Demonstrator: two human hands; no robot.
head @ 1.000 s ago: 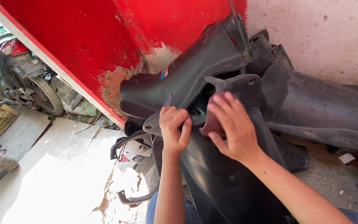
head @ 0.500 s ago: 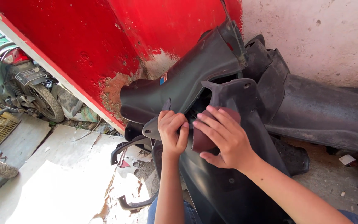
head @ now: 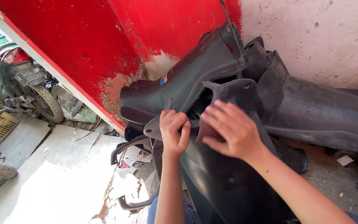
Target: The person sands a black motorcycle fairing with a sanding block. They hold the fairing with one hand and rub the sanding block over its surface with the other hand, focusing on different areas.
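Two hands work at a stack of black plastic scooter panels leaning against the red wall (head: 104, 49). Nearest, the left hand (head: 174, 132) has its fingers curled shut over the edge of the front panel (head: 228, 182). Just right, the right hand (head: 228, 130) lies flat, fingers spread, on that panel's upper flap. Farther back, a long panel (head: 183, 89) sits wedged behind; nothing looks pulled free yet. Far left stands a parked scooter (head: 17, 79).
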